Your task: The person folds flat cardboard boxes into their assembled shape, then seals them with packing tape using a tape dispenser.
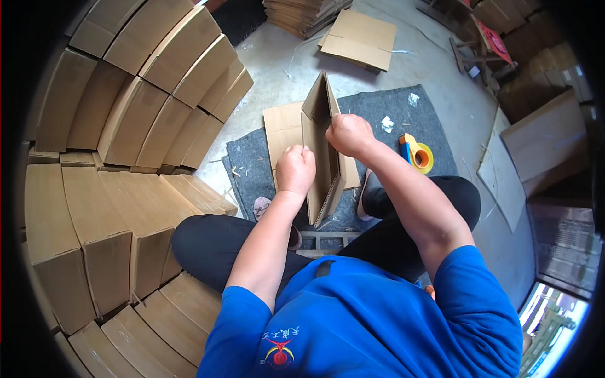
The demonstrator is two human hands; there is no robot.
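A partly folded cardboard box (pixel 322 165) stands upright between my knees, its open side facing up at me. My left hand (pixel 295 169) is closed at the box's left wall, fingertips hidden. Higher up on the opposite side, my right hand (pixel 350 134) grips the edge of the right wall, with its fingers curled over into the box. Beneath lies a flat cardboard flap or sheet (pixel 282 129), partly covered by the box. To the right, a yellow tape roll in a tape dispenser (pixel 418 155) rests on the dark grey mat (pixel 378 104).
Stacked cardboard boxes (pixel 101 208) rise close along my left side. Flat cardboard sheets (pixel 359 39) lie on the floor ahead, near another cardboard stack (pixel 305 14). A wooden stool (pixel 485 47) stands at the far right, with a leaning panel (pixel 501 167) nearer me.
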